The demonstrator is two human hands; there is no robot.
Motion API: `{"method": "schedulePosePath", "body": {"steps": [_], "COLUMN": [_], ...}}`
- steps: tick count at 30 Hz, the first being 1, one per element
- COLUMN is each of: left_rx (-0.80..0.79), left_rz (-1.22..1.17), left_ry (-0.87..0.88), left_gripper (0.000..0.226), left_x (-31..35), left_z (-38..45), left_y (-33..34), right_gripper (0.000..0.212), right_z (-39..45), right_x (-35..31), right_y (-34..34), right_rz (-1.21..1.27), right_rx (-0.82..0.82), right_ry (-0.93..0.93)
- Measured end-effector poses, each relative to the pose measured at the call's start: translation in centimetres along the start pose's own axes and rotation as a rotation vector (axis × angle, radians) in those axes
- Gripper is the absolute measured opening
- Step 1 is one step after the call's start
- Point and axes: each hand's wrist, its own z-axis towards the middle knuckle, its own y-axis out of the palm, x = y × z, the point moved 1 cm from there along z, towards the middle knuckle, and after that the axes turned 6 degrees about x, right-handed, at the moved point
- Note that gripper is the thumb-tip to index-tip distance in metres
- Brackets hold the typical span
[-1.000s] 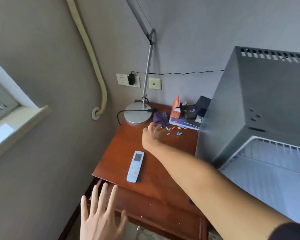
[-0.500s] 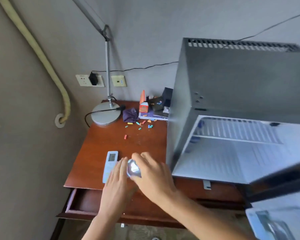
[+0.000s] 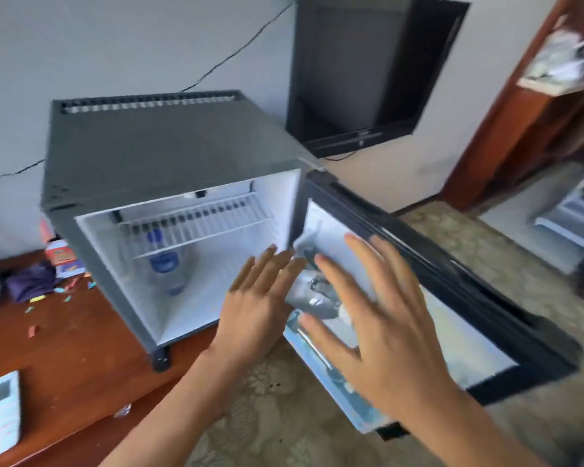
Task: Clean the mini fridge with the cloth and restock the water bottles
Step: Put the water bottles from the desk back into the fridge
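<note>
Both hands, left [image 3: 257, 298] and right [image 3: 381, 335], spread flat, holding nothing, before the open fridge [image 3: 169, 156] containing one bottle [image 3: 165, 261], beside a littered bench [image 3: 64, 348].

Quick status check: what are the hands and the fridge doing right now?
Both hands open, left hand and right hand empty. Mini fridge door open, one water bottle inside. No cloth in hand.

Reddish-brown wooden table [image 3: 68, 358], glossy top. Mini fridge [image 3: 155, 156] sits on it, door open, one black foot at the table's front edge. Left of the fridge: purple cloth [image 3: 31, 281], small orange-and-white box [image 3: 59, 254] touching the fridge side, scattered coloured bits [image 3: 34, 330]. Front-left of the fridge, well apart: white remote [image 3: 0, 412]. Patterned floor [image 3: 284, 416] below.
</note>
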Motion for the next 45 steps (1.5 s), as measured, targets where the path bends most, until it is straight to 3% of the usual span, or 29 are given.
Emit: {"method": "schedulePosePath", "body": {"steps": [5, 9, 13, 18, 21, 25, 27, 34, 39, 45], "left_rx": [-0.008, -0.132, -0.149, -0.143, -0.125, -0.026, 0.000, -0.019, -0.186, -0.156], "left_rz": [0.071, 0.123, 0.144, 0.315, 0.242, -0.001, -0.056, -0.075, 0.299, 0.641], "left_ry": [0.206, 0.238, 0.161, 0.011, -0.099, -0.269, -0.384, -0.493, -0.494, -0.512], "left_gripper": [0.052, 0.075, 0.089, 0.100, 0.106, 0.069, 0.062, 0.068, 0.082, 0.083], "left_x": [4.9, 4.8, 6.6, 9.1, 8.8, 9.1, 9.7, 12.8, 10.9, 2.6], "left_z": [4.8, 5.3, 4.2, 3.0, 2.0, 0.6, -0.2, -2.7, -3.9, -3.5], "left_y": [3.2, 4.7, 5.0, 5.8, 4.5, -0.2, -3.7, -14.8, -17.1, -16.8], "right_gripper": [0.071, 0.084, 0.103, 0.109, 0.111, 0.105, 0.094, 0.075, 0.062, 0.075], "right_z": [0.7, 0.8, 0.5, 0.2, 0.7, 1.4, 1.9, 4.2, 6.8, 10.3], "right_x": [5.7, 9.4, 12.4, 12.4, 11.3, 8.6, 7.0, 2.6, -0.4, -3.3], "right_y": [-3.4, -5.0, -5.0, -5.6, -7.1, -9.2, -10.4, -6.8, -0.8, 6.8], "right_rz": [-0.307, -0.432, -0.393, -0.399, -0.371, -0.258, -0.181, -0.014, 0.075, -0.019], "right_rx": [-0.148, -0.342, -0.537, -0.609, -0.709, -0.851, -0.901, -0.810, -0.600, -0.435], "right_ry": [0.067, 0.166, 0.250, 0.205, 0.168, 0.104, 0.059, -0.224, -0.379, -0.479]}}
